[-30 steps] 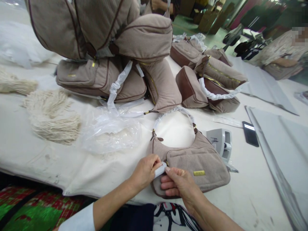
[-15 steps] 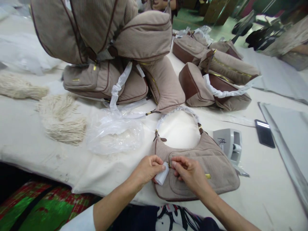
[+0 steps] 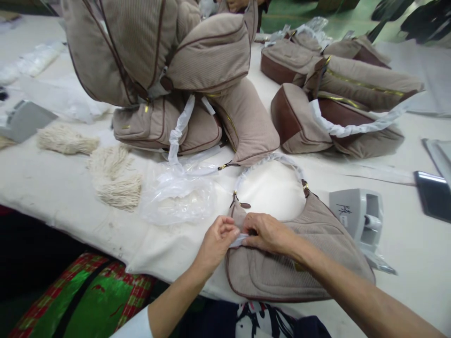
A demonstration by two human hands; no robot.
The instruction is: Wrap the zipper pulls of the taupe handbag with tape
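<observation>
A beige corduroy shoulder bag (image 3: 310,253) lies flat at the near table edge, its handle (image 3: 271,162) wrapped in white plastic. My left hand (image 3: 216,241) pinches a small white piece of paper or tape (image 3: 238,241) at the left end of the bag's front pocket. My right hand (image 3: 269,232) is closed beside it, fingertips pressed on the same spot, and it hides the pocket's zipper end. Both hands touch the bag.
A heap of matching beige bags (image 3: 169,70) fills the back middle, more bags (image 3: 338,103) lie at the back right. A clear plastic bag (image 3: 179,195) and cream string bundles (image 3: 116,180) lie left. A grey tape dispenser (image 3: 357,216) and a black phone (image 3: 435,195) sit right.
The view has moved closer and leftward. My hands have drawn together on the pocket's left end, and the white piece that stuck out below my left hand is now folded between the fingertips.
</observation>
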